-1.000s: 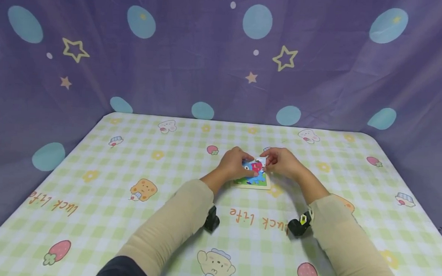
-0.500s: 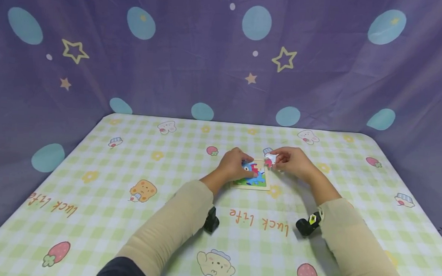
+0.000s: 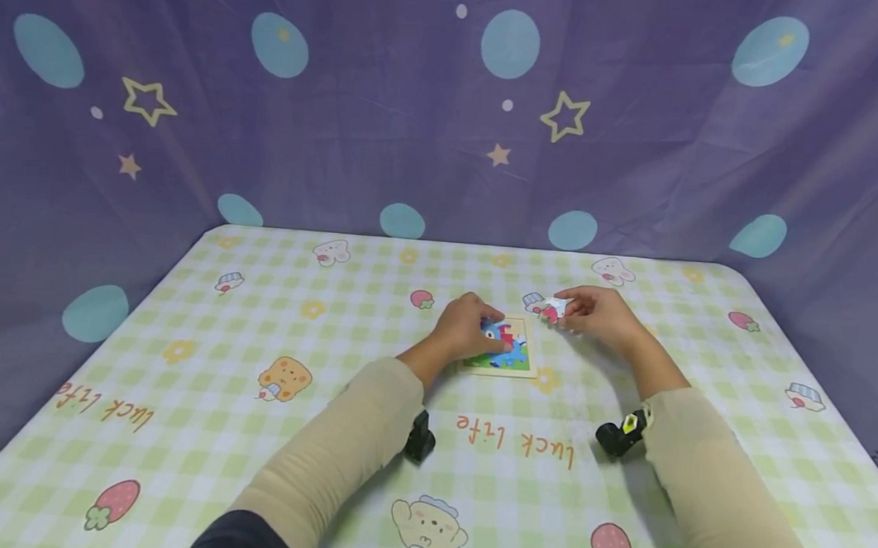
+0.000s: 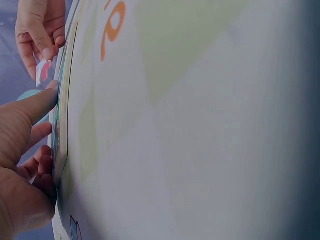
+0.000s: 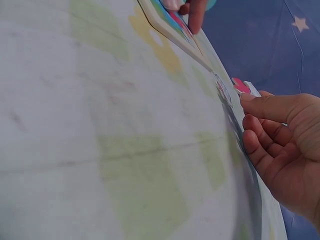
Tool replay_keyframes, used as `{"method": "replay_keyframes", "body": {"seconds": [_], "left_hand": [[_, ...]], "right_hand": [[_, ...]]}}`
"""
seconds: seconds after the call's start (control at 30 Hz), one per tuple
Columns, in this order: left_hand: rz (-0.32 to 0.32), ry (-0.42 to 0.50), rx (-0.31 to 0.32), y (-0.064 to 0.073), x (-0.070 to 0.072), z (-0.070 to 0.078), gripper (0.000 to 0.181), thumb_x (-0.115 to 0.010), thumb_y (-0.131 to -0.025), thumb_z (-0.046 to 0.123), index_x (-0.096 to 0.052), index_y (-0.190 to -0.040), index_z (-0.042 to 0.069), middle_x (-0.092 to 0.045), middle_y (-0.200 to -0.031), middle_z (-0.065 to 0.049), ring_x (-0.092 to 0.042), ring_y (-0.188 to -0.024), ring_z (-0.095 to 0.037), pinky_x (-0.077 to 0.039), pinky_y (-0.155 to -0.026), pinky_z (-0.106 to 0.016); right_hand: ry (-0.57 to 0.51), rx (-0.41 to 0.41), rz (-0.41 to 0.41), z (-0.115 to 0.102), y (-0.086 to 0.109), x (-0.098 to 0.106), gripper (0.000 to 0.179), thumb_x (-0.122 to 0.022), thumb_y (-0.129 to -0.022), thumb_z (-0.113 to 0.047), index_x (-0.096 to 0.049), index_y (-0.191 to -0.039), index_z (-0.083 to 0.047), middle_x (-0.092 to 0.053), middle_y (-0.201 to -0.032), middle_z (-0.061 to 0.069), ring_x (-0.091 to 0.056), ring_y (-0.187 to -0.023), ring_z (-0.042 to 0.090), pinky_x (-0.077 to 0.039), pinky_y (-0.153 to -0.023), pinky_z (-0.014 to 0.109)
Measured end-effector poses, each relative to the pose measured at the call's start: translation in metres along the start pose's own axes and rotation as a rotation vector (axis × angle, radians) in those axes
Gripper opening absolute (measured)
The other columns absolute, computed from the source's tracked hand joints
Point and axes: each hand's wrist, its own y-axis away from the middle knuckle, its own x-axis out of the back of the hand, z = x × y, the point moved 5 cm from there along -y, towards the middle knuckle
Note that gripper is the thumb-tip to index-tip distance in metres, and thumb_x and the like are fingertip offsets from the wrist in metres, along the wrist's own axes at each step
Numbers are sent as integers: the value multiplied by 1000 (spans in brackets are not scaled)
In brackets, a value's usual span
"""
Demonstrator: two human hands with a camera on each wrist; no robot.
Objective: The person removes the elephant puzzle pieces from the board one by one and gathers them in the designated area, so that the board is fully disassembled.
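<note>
In the head view, a small square jigsaw puzzle (image 3: 511,359) lies in a pale wooden frame on the table, showing a blue figure on green. Over its left part rests my left hand (image 3: 468,325), thumb straight across the picture and index finger near the far side. The left wrist view has this thumb (image 4: 37,106) pressing flat on the board, the other fingers bent at its side. Beyond the puzzle's far right corner, my right hand (image 3: 597,313) pinches a white and red puzzle piece (image 3: 555,309) between thumb and fingertips, raised over the cloth. Bare wood shows at the board's upper right.
A green and white checked tablecloth (image 3: 363,303) with printed strawberries, bears and lettering covers the table. Behind it hangs a purple curtain (image 3: 387,122) with stars and blue ovals. Dark wrist cameras sit below each forearm, the right one (image 3: 619,436) close over the cloth.
My right hand has lifted the puzzle piece off the board's upper right corner and carried it right and slightly away. The left hand has stayed on the puzzle.
</note>
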Motion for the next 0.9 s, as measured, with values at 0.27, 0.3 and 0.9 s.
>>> {"method": "replay_keyframes", "body": {"seconds": [0.27,0.3,0.9], "left_hand": [[1,9,-5,0,0,0,52,-83,-78,38,-70,-124,18,-54,-110,-3,-51,-95,-18,-44,-88,-31],[1,11,-4,0,0,0,52,-83,-78,38,-70,-124,18,-54,-110,-3,-51,-95,-18,-44,-88,-31],[-6,19,10,0,-1,-1,53,-83,-78,39,-69,-125,19,-53,-112,-3,-51,-98,-18,-44,-90,-31]], "right_hand": [[-10,-24,3,11,-10,7,44,-69,-86,6,-60,-129,5,-63,-94,15,-60,-75,16,-55,-67,27],[-8,-28,1,11,-11,8,44,-69,-85,6,-60,-129,5,-63,-95,15,-60,-74,16,-54,-66,26],[107,-73,-35,14,-25,14,49,-73,-86,0,-58,-132,5,-64,-97,15,-53,-70,11,-48,-58,22]]}}
